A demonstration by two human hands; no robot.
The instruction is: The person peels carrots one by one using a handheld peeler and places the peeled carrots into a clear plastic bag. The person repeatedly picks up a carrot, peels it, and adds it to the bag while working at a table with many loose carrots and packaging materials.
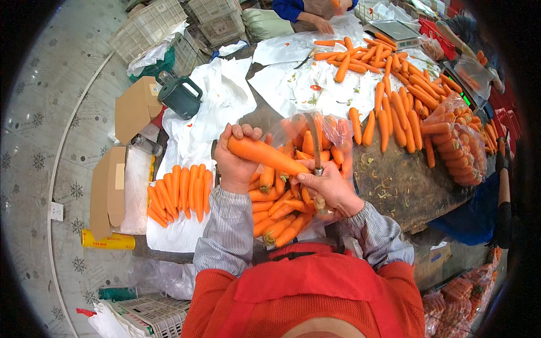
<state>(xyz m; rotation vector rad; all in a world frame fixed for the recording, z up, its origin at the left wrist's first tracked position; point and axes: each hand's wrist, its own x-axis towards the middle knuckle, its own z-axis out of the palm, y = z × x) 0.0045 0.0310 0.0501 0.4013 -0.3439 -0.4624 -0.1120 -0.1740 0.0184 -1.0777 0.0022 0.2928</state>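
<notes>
My left hand (237, 162) grips the thick end of a large carrot (266, 156). Its thin end rests against the fingers of my right hand (327, 186), which also holds a curved knife (314, 139) by its handle, the blade pointing away from me. Beneath both hands lies an opened clear plastic bag (344, 148) full of carrots, some with green stem stubs. To the left, a row of carrots (184, 190) lies side by side on white paper (169, 241). A big pile of loose carrots (401, 114) spreads over the table's right side.
A dark green kettle (181, 98) stands at the left beside cardboard boxes (137, 107). Another knife (306, 58) lies on white paper farther back. Packed carrot bags (463, 156) sit at the right. A co-worker's hand (323, 25) is across the table near a scale (393, 31); other people work at the right.
</notes>
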